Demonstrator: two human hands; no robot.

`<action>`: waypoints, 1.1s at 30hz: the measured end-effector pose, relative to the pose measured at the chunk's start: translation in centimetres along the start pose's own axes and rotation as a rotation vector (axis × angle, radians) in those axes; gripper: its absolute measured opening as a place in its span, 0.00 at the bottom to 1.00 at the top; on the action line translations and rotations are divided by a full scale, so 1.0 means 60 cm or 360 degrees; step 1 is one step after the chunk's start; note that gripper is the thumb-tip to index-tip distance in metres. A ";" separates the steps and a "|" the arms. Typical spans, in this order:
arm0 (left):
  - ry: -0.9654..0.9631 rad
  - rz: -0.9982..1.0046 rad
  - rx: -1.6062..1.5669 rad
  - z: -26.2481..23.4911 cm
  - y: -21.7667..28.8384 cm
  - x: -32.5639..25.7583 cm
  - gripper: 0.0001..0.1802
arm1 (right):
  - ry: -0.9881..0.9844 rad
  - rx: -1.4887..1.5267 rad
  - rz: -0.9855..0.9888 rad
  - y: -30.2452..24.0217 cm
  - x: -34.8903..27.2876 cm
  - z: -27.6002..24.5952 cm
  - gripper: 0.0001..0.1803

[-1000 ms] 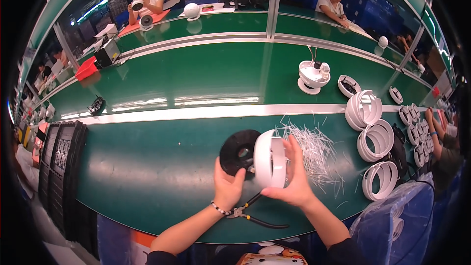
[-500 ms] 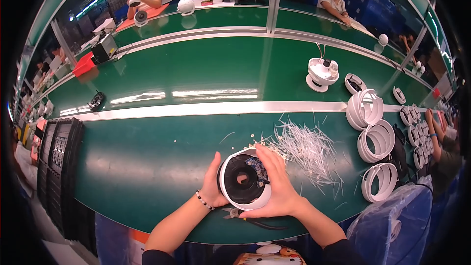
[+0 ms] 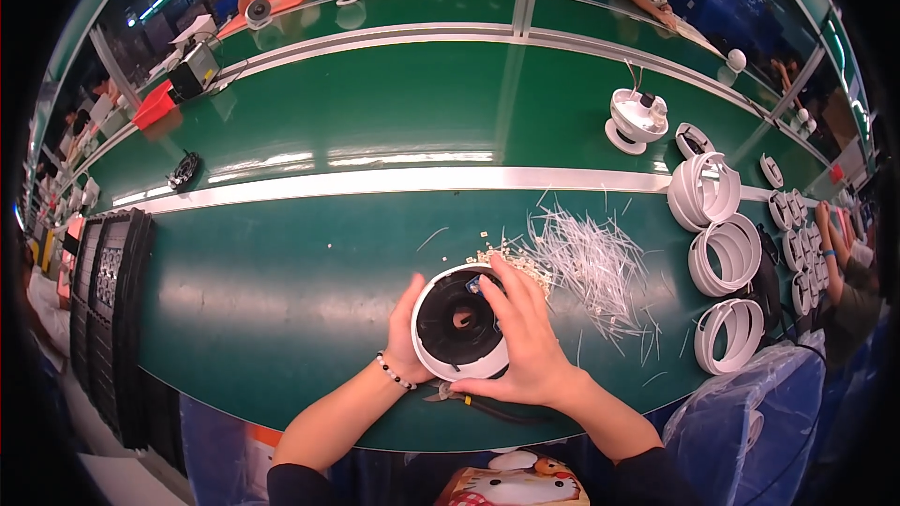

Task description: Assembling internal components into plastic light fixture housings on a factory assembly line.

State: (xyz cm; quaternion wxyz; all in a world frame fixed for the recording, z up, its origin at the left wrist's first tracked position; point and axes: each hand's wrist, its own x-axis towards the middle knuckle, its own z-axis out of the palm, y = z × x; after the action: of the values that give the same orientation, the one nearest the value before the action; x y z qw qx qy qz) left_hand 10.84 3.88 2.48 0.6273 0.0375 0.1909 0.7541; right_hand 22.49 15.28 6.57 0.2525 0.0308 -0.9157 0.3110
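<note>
- I see the round white housing [image 3: 461, 322] lying flat on the green surface [image 3: 281, 281], its dark open face turned up at me, right in front of the body and between both hands
- My left hand [image 3: 405, 330] cups its left rim from the side, fingers curled under the edge, so it has a light hold on the housing
- My right hand [image 3: 525, 337] lies over the right rim, fingers spread and partly bent, with the fingertips [image 3: 495, 267] reaching to the top edge where a small blue part [image 3: 475, 284] sits; it presses on the housing rather than closing round it
- The housing is round, so I read no long axis; both hands touch it, the right covering more of it
- Just below the housing, near the surface's front edge, lie dark-handled cutters [image 3: 487, 403], partly hidden under my right wrist
- To the right, just beside the right fingertips, a heap of thin white ties [image 3: 591, 262] and small pale bits [image 3: 511, 253] is scattered
- Further right stand stacks of white rings [image 3: 727, 253], and a white dome unit [image 3: 636, 119] sits on the far belt
- Black trays [image 3: 108, 272] line the left edge; other people work across the belts, well apart from me
</note>
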 end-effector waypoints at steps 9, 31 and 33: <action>-0.0028 -0.0078 0.0143 0.001 0.008 -0.004 0.47 | -0.0161 0.0049 -0.0031 0.008 0.013 -0.016 0.56; 0.0187 0.0254 0.0226 0.009 0.018 -0.006 0.33 | -0.0031 0.0072 -0.0006 0.015 0.001 0.028 0.53; 0.0195 0.0192 0.0158 0.004 0.026 -0.005 0.33 | -0.0078 0.0164 -0.0117 0.025 -0.003 0.024 0.49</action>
State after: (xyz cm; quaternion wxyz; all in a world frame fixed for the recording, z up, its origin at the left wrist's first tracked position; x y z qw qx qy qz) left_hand 9.49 3.45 3.27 0.5652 0.0338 0.2633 0.7811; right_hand 21.66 15.63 4.68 0.2393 0.0850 -0.9027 0.3474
